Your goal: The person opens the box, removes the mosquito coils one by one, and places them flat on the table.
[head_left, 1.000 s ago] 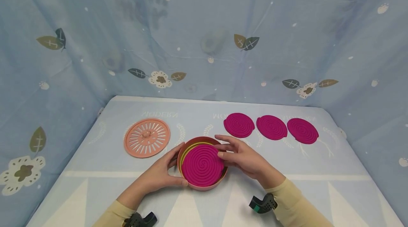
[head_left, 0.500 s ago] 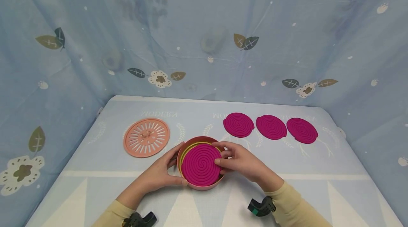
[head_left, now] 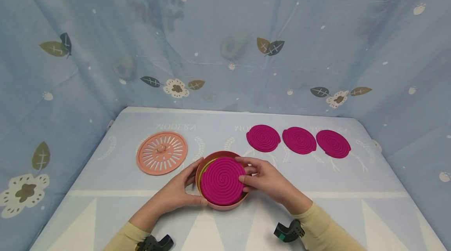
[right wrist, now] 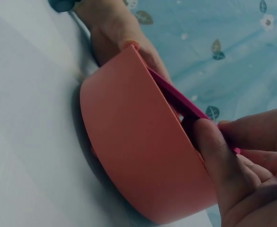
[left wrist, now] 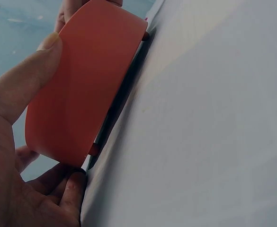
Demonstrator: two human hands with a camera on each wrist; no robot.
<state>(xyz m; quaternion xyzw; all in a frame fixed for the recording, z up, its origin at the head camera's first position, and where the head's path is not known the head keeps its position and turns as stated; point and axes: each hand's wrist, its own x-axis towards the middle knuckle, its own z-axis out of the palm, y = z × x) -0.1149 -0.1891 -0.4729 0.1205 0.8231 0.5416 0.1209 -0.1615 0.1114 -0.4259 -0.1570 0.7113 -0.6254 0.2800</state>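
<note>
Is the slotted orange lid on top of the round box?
No, the slotted orange lid lies on the table, apart from the round box.

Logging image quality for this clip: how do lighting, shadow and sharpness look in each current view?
Head: bright, the spiral in the bowl clearly defined; left wrist: dimmer, dark shadow beneath the bowl; right wrist: dim and bluish, the curtain soft, shadow along the bowl's base.

Bowl (head_left: pixel 225 208) (lid (head_left: pixel 162 153) left, discs (head_left: pixel 299 140) right).
</note>
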